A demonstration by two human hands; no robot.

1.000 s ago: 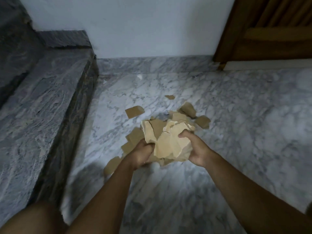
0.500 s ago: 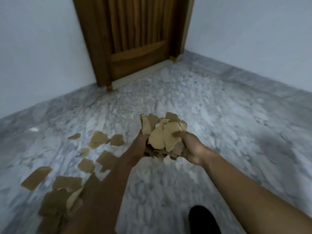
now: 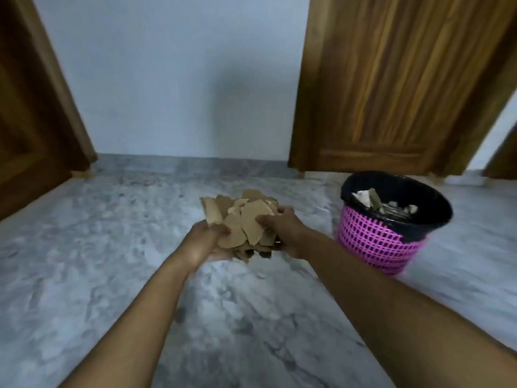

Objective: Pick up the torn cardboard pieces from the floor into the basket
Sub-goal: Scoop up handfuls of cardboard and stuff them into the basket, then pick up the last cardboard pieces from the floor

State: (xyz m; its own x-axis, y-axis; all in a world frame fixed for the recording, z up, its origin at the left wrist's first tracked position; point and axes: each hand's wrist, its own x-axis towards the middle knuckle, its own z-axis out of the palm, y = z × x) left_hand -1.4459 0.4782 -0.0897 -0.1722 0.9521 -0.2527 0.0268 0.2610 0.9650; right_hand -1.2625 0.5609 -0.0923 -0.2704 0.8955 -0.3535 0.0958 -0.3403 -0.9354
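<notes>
A heap of torn brown cardboard pieces [image 3: 240, 219] is held above the floor between both hands, in the middle of the head view. My left hand [image 3: 205, 242] cups the heap from below and from the left. My right hand [image 3: 282, 231] grips it from the right, thumb on top. The pink mesh basket [image 3: 375, 245] with a black liner stands on the floor just right of my right hand. Some scraps lie inside the basket. No loose pieces on the floor are in view.
Grey marble floor [image 3: 112, 275] spreads all around. A wooden door [image 3: 391, 79] stands behind the basket, another wooden door [image 3: 30, 107] at the far left, with a pale wall [image 3: 181, 79] between them.
The view has swung to the right with the heap carried along. The scattered pieces on the floor have left the view, and the basket and a second door have come in.
</notes>
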